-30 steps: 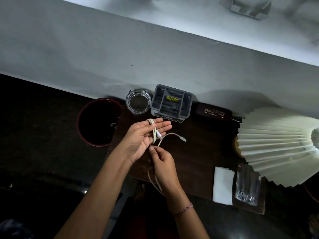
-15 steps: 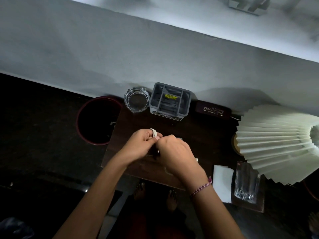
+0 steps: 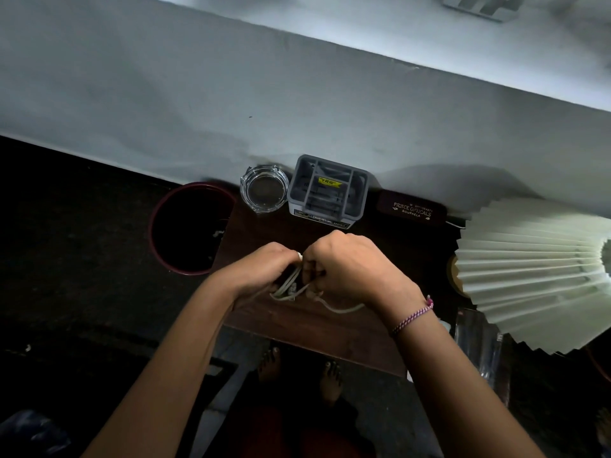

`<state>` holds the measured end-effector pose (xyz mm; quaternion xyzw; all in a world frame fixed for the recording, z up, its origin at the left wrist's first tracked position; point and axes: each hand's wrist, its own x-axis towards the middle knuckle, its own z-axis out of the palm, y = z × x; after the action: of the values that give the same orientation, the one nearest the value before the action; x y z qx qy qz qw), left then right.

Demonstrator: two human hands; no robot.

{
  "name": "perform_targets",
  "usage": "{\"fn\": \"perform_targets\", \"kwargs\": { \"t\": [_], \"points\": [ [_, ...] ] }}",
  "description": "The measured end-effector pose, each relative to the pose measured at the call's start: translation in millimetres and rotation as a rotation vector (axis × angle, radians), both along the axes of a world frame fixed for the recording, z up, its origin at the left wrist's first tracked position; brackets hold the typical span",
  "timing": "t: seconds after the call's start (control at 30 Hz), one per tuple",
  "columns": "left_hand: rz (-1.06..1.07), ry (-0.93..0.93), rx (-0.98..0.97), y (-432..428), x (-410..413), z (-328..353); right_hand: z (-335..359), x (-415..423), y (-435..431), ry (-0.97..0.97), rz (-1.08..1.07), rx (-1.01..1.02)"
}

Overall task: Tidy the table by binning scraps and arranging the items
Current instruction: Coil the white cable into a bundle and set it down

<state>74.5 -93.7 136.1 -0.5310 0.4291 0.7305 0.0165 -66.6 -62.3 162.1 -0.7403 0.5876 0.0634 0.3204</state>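
Observation:
A white cable (image 3: 287,287) is bundled into loops between both hands above the dark wooden table (image 3: 297,322). My left hand (image 3: 264,267) grips the looped bundle, with a white loop end poking out by its fingertips. My right hand (image 3: 347,269) is closed around the cable's loose end, which trails in a curve below the wrist. The two hands touch knuckle to knuckle. A dark red bin (image 3: 190,226) stands on the floor left of the table.
Along the wall stand a glass ashtray (image 3: 263,188), a grey compartment organizer (image 3: 327,191) and a dark spectacle case (image 3: 411,209). A pleated lampshade (image 3: 535,276) fills the right side. A clear glass (image 3: 477,342) stands near the front right corner. My bare feet show below the table edge.
My left hand has shut from an open palm into a fist around the loops. My right hand rose from below it and closed against it, and the free cable end got shorter.

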Motion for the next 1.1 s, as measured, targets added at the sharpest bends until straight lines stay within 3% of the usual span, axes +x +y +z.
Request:
{"fn": "perform_targets", "kwargs": {
  "t": [0.2, 0.4, 0.6, 0.87, 1.03, 1.1],
  "points": [
    [0.003, 0.138, 0.198, 8.6, -1.2, -0.5, 3.0, -4.9, -2.5, -0.040, 0.042, -0.022],
    [0.015, 0.170, 0.207, 6.9, 0.2, 1.5, 5.1, -18.0, -7.4, -0.100, 0.000, -0.047],
    [-0.303, 0.238, 0.172, 0.2, 11.3, 6.4, 7.3, -21.7, -3.2, -0.142, 0.070, -0.045],
    [-0.414, 0.258, 0.224, -3.7, 9.9, 6.4, 0.1, -28.5, 6.7, -0.058, 0.151, -0.222],
    [-0.275, 0.427, 0.247, -3.5, 19.7, 8.1, -18.4, -34.9, 20.0, -0.133, -0.009, -0.309],
    [-0.172, 0.490, 0.234, -1.2, 16.7, 7.3, -30.7, -28.3, 29.8, -0.244, -0.197, -0.379]
  ]
}}
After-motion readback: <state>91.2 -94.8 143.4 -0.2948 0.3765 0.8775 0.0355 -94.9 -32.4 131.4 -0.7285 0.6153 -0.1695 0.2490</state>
